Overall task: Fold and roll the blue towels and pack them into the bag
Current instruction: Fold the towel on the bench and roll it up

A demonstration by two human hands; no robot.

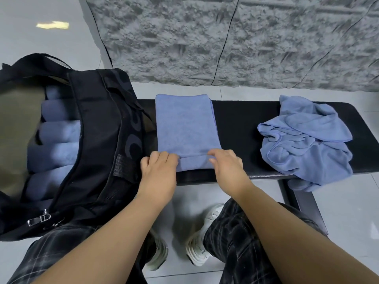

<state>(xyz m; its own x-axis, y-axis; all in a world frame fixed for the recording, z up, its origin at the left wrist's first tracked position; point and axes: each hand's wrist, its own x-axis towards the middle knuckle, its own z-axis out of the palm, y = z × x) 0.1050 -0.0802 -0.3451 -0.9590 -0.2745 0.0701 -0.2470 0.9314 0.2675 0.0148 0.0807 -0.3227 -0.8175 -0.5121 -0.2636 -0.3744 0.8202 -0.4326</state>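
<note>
A folded towel (185, 124) on the bench (242, 119) is gripped at its rolled near edge by the left hand (159, 167) and right hand (226, 163). Rolled towels (59, 134) are packed in the bag (98, 128) (black, open); crumpled towels (305, 140) are heaped to the right.

The folded towel (185, 126) is showing a soft, matt, napped blue cloth. The table (242, 124) under it is looking like black, faintly sheened padding. Left of the table, the bag (98, 128) is showing matt black woven fabric with a shiny metal clasp (40, 218). Behind the table, the wall (225, 37) is looking rough and grey.
</note>
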